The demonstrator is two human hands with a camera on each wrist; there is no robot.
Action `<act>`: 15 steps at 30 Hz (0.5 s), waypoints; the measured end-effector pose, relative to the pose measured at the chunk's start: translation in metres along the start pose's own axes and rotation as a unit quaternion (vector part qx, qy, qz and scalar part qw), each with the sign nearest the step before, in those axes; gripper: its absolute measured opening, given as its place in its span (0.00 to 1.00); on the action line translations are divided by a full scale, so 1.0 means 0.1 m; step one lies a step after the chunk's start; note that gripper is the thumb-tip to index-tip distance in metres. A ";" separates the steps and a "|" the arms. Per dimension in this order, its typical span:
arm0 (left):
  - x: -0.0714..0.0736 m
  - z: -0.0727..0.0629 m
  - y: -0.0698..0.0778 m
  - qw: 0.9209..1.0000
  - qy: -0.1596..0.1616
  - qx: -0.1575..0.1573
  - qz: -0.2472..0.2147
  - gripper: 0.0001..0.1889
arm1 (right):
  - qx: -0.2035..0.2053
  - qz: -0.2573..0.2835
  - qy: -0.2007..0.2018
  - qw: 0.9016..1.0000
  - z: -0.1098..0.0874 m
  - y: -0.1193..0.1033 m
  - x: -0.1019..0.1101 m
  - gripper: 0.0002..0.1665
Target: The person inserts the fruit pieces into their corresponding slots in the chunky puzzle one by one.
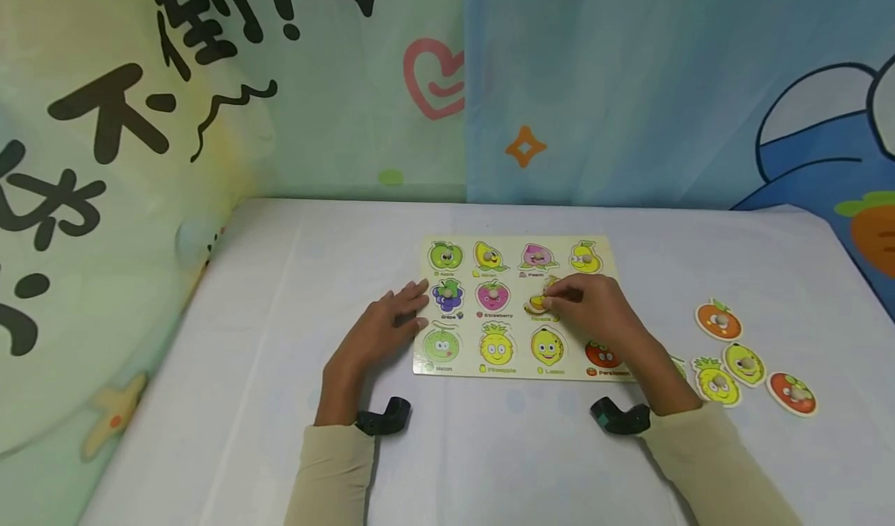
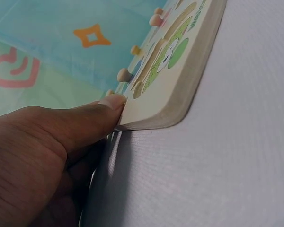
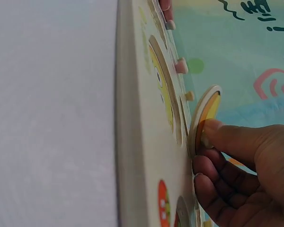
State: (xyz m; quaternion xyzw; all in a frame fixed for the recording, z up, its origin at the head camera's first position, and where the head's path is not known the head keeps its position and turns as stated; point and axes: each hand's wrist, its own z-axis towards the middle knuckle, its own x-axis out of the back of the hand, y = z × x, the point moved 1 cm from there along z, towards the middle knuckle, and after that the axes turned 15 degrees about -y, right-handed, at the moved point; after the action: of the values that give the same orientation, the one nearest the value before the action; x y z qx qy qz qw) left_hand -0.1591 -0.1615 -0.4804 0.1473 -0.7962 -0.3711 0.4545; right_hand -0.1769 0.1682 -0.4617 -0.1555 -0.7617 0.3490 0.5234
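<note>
A pale wooden fruit puzzle board (image 1: 513, 240) lies flat on the white-covered table. My right hand (image 1: 594, 308) pinches a yellow banana puzzle piece (image 3: 209, 111) between thumb and fingers; it is tilted over the banana spot in the middle row. My left hand (image 1: 381, 328) is at the board's left edge with fingers extended. In the left wrist view its thumb (image 2: 92, 113) rests on the board near a rounded corner. Knobbed pieces, such as the grape piece (image 1: 447, 294) and strawberry piece (image 1: 492, 296), sit in the upper two rows.
Right of the board lie loose pieces: an orange (image 1: 719, 321), a lemon (image 1: 744, 364), a pineapple (image 1: 716, 382) and a red fruit (image 1: 792, 394). A green piece (image 1: 678, 366) is partly hidden by the right forearm. A printed cloth (image 1: 594, 83) hangs behind the table.
</note>
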 end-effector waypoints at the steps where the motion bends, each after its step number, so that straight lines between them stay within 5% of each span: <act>1: 0.00 0.00 0.00 1.000 0.000 0.001 0.000 0.24 | 0.002 -0.004 -0.001 1.000 0.00 0.00 0.00 0.09; 15: 0.02 -0.02 0.03 1.000 -0.006 -0.001 -0.004 0.24 | -0.009 -0.020 -0.015 1.000 -0.01 -0.02 0.03 0.08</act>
State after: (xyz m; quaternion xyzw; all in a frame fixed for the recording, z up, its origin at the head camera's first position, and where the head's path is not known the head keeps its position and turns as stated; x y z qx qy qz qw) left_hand -0.1584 -0.1614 -0.4768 0.1476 -0.7977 -0.3749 0.4486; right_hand -0.1774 0.1693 -0.4580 -0.1402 -0.7755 0.3336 0.5175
